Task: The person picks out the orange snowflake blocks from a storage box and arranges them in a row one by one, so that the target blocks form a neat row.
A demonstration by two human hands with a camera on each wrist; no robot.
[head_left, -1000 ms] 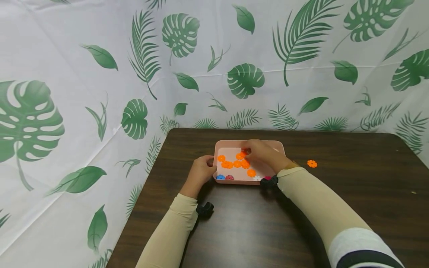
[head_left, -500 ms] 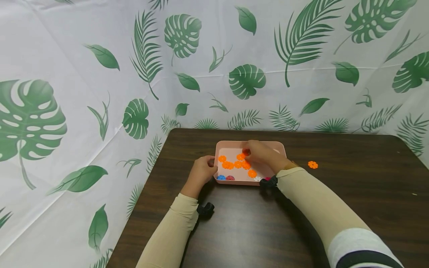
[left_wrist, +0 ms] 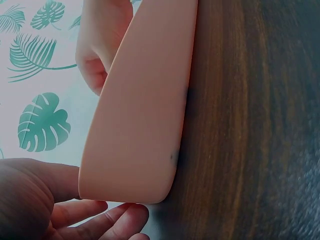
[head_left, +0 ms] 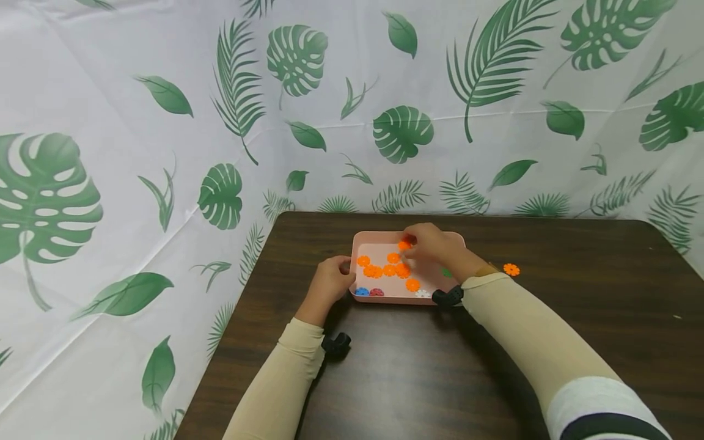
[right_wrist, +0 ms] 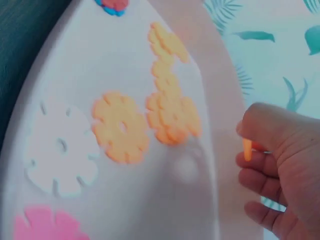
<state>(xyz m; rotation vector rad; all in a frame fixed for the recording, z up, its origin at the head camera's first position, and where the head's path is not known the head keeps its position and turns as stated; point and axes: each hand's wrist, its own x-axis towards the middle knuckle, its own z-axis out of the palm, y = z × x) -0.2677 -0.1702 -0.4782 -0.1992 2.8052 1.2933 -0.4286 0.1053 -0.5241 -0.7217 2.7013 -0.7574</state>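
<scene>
A: Right hand (head_left: 431, 244)?
B: Nearly closed, pinching one orange disc (head_left: 404, 245) between thumb and fingertip. More orange discs (head_left: 389, 269) lie below-left of it, in the pink tray (head_left: 396, 300).
A: Handling?
B: Probably light, stiffish plastic, maybe slippery; edge pinch suits.
A: Left hand (head_left: 330, 279)?
B: Half-open, gripping the tray's near end.

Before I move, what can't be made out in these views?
Head: green piece, mostly hidden by the right arm.
Right wrist: pinched orange disc, mostly hidden by the right hand; pink notched disc, cut off by the bottom edge.
Left wrist: contents of the pink tray, hidden by its wall.
</scene>
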